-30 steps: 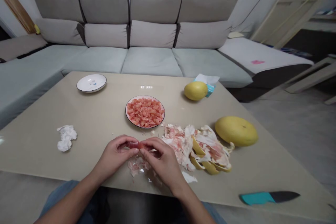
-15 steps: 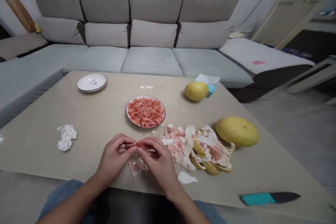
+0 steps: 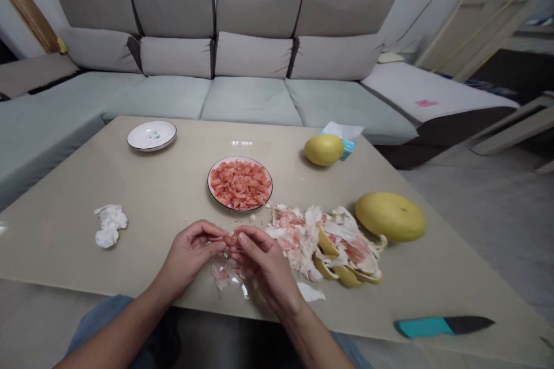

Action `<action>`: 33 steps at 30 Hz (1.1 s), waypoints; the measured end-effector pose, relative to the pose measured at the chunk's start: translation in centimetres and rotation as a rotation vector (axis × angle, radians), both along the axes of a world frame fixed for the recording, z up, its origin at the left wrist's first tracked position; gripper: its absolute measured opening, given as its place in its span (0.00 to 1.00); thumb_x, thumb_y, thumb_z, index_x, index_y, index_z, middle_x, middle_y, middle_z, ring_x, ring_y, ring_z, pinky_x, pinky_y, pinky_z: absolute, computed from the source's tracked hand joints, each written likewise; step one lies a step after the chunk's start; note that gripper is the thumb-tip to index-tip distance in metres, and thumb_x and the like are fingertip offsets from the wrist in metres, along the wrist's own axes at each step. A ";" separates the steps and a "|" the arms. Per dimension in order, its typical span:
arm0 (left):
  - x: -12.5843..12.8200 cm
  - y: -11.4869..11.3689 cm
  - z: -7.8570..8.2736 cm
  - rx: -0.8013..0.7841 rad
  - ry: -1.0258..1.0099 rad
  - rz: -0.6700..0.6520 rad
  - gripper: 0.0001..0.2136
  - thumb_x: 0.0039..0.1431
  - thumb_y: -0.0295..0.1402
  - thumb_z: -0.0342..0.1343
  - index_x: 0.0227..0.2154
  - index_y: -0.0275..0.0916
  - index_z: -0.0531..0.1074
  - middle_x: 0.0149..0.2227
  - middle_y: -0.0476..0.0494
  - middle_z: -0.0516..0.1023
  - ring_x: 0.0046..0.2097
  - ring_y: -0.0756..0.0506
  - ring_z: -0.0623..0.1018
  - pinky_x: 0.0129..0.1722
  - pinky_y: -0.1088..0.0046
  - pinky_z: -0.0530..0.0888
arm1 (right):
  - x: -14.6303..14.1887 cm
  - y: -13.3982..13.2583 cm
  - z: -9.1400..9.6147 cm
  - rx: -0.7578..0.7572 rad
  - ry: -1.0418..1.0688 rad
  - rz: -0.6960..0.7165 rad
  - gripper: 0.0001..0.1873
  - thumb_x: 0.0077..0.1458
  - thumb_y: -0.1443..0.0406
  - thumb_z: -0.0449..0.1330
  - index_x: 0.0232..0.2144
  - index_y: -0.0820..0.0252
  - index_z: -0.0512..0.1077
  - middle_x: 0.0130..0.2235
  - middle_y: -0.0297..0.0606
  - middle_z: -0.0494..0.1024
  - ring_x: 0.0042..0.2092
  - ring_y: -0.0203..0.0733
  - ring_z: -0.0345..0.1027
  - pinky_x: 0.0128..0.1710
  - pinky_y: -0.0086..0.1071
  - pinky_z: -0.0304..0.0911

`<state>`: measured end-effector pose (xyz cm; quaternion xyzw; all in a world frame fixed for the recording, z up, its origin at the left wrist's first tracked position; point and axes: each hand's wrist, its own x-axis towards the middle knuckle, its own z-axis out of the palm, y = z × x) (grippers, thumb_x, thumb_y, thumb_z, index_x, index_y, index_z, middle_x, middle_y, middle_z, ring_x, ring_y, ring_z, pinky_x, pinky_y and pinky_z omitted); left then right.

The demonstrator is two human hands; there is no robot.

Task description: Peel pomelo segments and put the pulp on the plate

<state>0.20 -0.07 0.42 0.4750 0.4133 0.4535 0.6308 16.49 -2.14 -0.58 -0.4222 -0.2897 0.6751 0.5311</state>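
The left hand (image 3: pixel 190 255) and the right hand (image 3: pixel 263 262) meet in front of the person. Their fingers are curled narrow, and together they pinch a small pink piece of fruit flesh (image 3: pixel 231 238) between the fingertips. The piece is held a little above the beige glossy surface (image 3: pixel 164 196), on the near side of the round white plate filled with pink fruit pieces (image 3: pixel 210 189), and it is apart from this plate. Under the hands, also on the near side of the plate, some thin pink and white scraps (image 3: pixel 224 275) lie on the surface.

To the near right of the plate there is a pile of white membrane and yellow peel (image 3: pixel 333 245); its edge comes near the plate's rim. Further right of the plate, just beside the pile, rests a large yellow whole fruit (image 3: pixel 390 216). Behind the plate to the right sits a smaller round yellow fruit (image 3: pixel 324 149), close against a blue packet of tissues (image 3: pixel 347 137). Behind the plate to the left stands an empty white dish (image 3: pixel 151 135). To the near left of the plate, well apart from it, lies a crumpled white tissue (image 3: pixel 109 225). Far to the near right of the plate, a knife with teal handle and black blade (image 3: pixel 444 326) lies flat near the surface's edge. Behind the plate, beyond the surface, stands a grey sofa (image 3: pixel 216 40).
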 end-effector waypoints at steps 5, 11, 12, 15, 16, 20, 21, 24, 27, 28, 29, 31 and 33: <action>0.0 0.0 -0.1 0.082 0.023 0.030 0.06 0.49 0.30 0.67 0.29 0.37 0.76 0.35 0.46 0.79 0.40 0.47 0.79 0.43 0.72 0.75 | 0.1 0.1 0.1 -0.065 0.139 -0.002 0.16 0.45 0.58 0.71 0.35 0.59 0.76 0.32 0.35 0.79 0.33 0.37 0.75 0.36 0.30 0.72; -0.1 0.1 -0.4 0.107 -0.037 0.033 0.05 0.50 0.28 0.67 0.27 0.38 0.75 0.35 0.46 0.77 0.42 0.47 0.77 0.45 0.71 0.74 | 0.2 0.2 0.1 -0.101 0.292 0.039 0.14 0.46 0.59 0.70 0.33 0.60 0.75 0.32 0.34 0.79 0.33 0.33 0.74 0.34 0.24 0.70; -0.1 0.1 -0.4 0.114 -0.040 0.035 0.05 0.50 0.28 0.67 0.27 0.38 0.75 0.35 0.46 0.77 0.42 0.47 0.77 0.45 0.72 0.74 | 0.2 0.2 0.2 -0.102 0.284 0.051 0.14 0.47 0.58 0.70 0.34 0.59 0.75 0.33 0.34 0.79 0.33 0.33 0.74 0.34 0.24 0.70; -0.2 0.2 -0.2 0.136 -0.028 0.021 0.04 0.51 0.27 0.66 0.28 0.38 0.75 0.35 0.46 0.77 0.42 0.47 0.77 0.45 0.72 0.74 | 0.7 0.1 0.6 -0.057 0.138 0.082 0.16 0.48 0.56 0.69 0.36 0.58 0.75 0.35 0.35 0.79 0.33 0.35 0.74 0.31 0.25 0.70; -0.2 0.2 -0.1 0.146 -0.019 0.007 0.04 0.51 0.27 0.66 0.28 0.38 0.75 0.35 0.46 0.76 0.41 0.47 0.77 0.45 0.73 0.74 | 0.8 0.1 0.7 -0.035 0.074 0.093 0.16 0.47 0.56 0.69 0.37 0.58 0.75 0.35 0.35 0.79 0.33 0.36 0.74 0.31 0.26 0.70; -0.3 0.1 0.0 0.215 0.022 -0.068 0.03 0.52 0.26 0.65 0.28 0.38 0.76 0.35 0.46 0.77 0.40 0.48 0.78 0.43 0.74 0.75 | 1.2 0.1 1.0 0.012 -0.072 0.151 0.18 0.46 0.56 0.70 0.38 0.58 0.78 0.32 0.35 0.80 0.33 0.37 0.74 0.32 0.28 0.70; -0.3 0.0 0.0 0.228 0.027 -0.075 0.03 0.52 0.26 0.65 0.28 0.38 0.77 0.35 0.46 0.77 0.40 0.49 0.78 0.43 0.74 0.75 | 1.3 0.1 1.0 0.012 -0.075 0.152 0.17 0.45 0.56 0.71 0.37 0.59 0.78 0.31 0.35 0.80 0.33 0.36 0.74 0.32 0.27 0.70; -0.4 -0.1 -0.3 0.232 0.005 -0.072 0.03 0.52 0.25 0.65 0.28 0.39 0.77 0.35 0.46 0.77 0.40 0.49 0.78 0.43 0.74 0.75 | 1.1 0.1 0.7 -0.028 0.003 0.122 0.18 0.44 0.56 0.72 0.35 0.61 0.79 0.29 0.35 0.80 0.31 0.34 0.73 0.32 0.25 0.70; -0.3 0.0 -0.4 0.224 -0.038 -0.055 0.04 0.51 0.25 0.66 0.28 0.38 0.76 0.35 0.46 0.77 0.40 0.49 0.78 0.43 0.74 0.76 | 0.9 0.2 0.5 -0.089 0.156 0.112 0.19 0.43 0.57 0.73 0.35 0.63 0.79 0.29 0.36 0.80 0.29 0.32 0.73 0.33 0.23 0.70; -0.3 0.0 -0.4 0.225 -0.048 -0.051 0.04 0.51 0.24 0.66 0.27 0.38 0.76 0.35 0.46 0.77 0.40 0.49 0.78 0.43 0.74 0.76 | 0.8 0.2 0.4 -0.104 0.200 0.111 0.19 0.43 0.58 0.73 0.35 0.64 0.79 0.29 0.36 0.80 0.30 0.31 0.73 0.33 0.23 0.70; -0.2 0.0 -0.4 0.229 -0.054 -0.046 0.05 0.50 0.24 0.66 0.27 0.38 0.76 0.35 0.46 0.77 0.40 0.49 0.78 0.43 0.74 0.76 | 0.7 0.2 0.4 -0.116 0.235 0.109 0.19 0.42 0.58 0.73 0.35 0.64 0.79 0.28 0.36 0.80 0.29 0.31 0.73 0.33 0.22 0.70; -0.1 0.0 -0.3 0.247 -0.048 -0.040 0.05 0.51 0.24 0.66 0.27 0.39 0.77 0.34 0.46 0.77 0.39 0.49 0.78 0.42 0.74 0.76 | 0.6 0.3 0.2 -0.134 0.276 0.095 0.19 0.42 0.58 0.73 0.35 0.64 0.79 0.28 0.35 0.80 0.29 0.31 0.73 0.32 0.21 0.70; 0.0 -0.2 -0.3 0.285 -0.011 -0.027 0.04 0.51 0.24 0.66 0.27 0.39 0.77 0.34 0.46 0.77 0.39 0.49 0.78 0.42 0.74 0.76 | 0.4 0.3 0.0 -0.150 0.291 0.065 0.19 0.42 0.58 0.74 0.34 0.64 0.79 0.28 0.35 0.80 0.28 0.30 0.73 0.31 0.20 0.70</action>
